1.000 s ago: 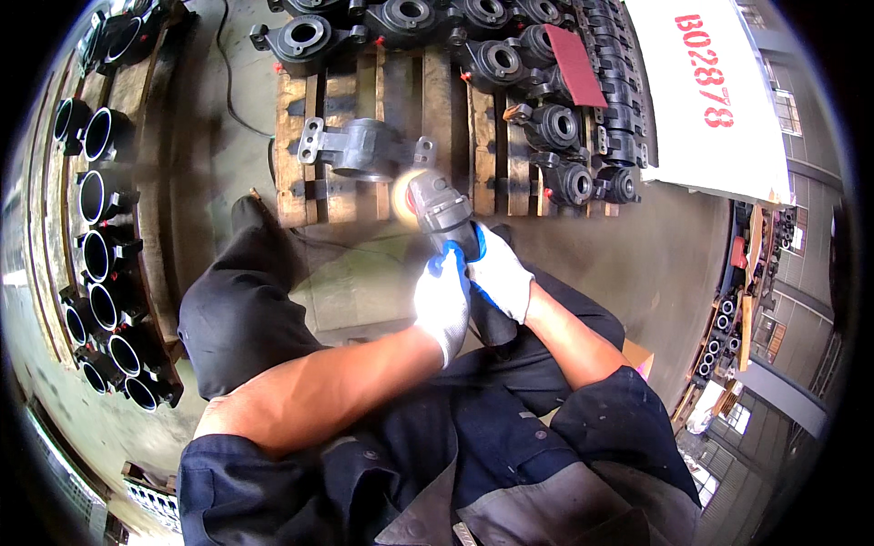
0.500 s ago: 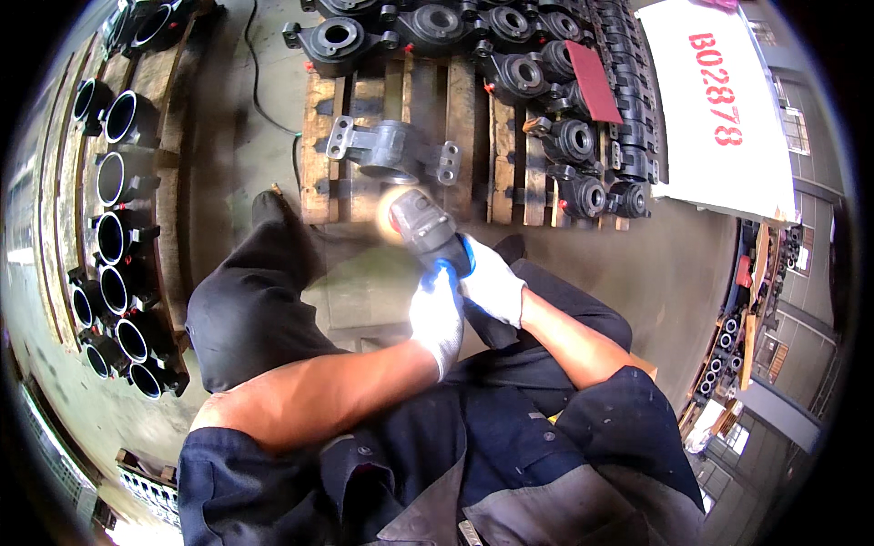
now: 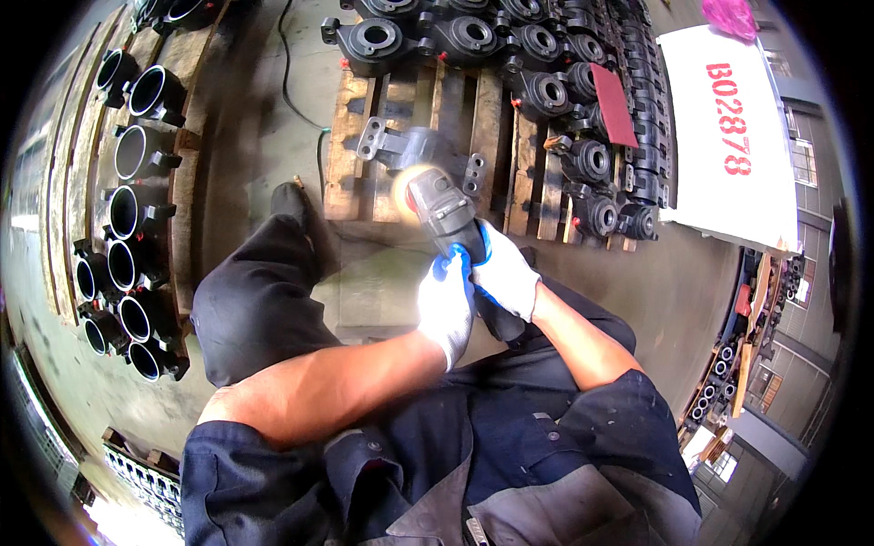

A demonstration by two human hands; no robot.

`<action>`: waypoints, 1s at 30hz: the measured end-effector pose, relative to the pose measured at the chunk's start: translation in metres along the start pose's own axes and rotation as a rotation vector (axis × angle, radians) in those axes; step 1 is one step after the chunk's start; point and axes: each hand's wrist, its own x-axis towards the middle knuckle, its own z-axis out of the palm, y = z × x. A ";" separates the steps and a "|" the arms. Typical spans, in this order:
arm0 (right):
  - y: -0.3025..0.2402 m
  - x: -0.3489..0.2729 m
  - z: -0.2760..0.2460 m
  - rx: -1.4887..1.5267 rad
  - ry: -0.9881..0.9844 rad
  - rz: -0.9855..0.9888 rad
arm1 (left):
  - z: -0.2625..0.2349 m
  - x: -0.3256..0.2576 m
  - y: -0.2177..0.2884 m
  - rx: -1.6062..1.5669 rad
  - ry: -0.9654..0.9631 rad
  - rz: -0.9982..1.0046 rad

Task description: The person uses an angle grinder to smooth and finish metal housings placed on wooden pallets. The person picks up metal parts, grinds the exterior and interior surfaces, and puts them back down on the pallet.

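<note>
Both gloved hands hold a grey angle grinder. My left hand grips its rear body from the near side, and my right hand wraps it from the right. The grinder's tan disc touches a grey cast metal bearing housing lying on a wooden pallet. The housing has a flat lug with holes at each end.
Several dark bearing housings are stacked along the pallet's far and right sides, with a red abrasive sheet on top. A row of black ring-shaped castings lies at left. A white panel leans at right. A cable runs across the floor.
The view has shifted so the pallet and housing sit lower and nearer the centre. The grinder and both hands stay on the same housing, disc still against it.
</note>
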 end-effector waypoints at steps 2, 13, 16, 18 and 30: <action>-0.015 0.006 0.004 -0.045 -0.009 0.009 | -0.003 0.000 0.008 -0.035 0.022 -0.002; -0.027 0.027 0.020 -0.064 -0.014 -0.020 | -0.014 0.005 0.029 -0.025 0.079 0.080; -0.037 0.043 0.025 -0.017 -0.044 -0.069 | -0.016 0.009 0.041 -0.227 0.068 0.053; -0.043 0.053 0.026 0.042 -0.085 -0.063 | -0.018 0.015 0.045 -0.208 0.093 0.101; -0.065 0.074 0.049 0.545 -0.179 0.123 | -0.033 0.038 0.057 -0.260 0.194 0.131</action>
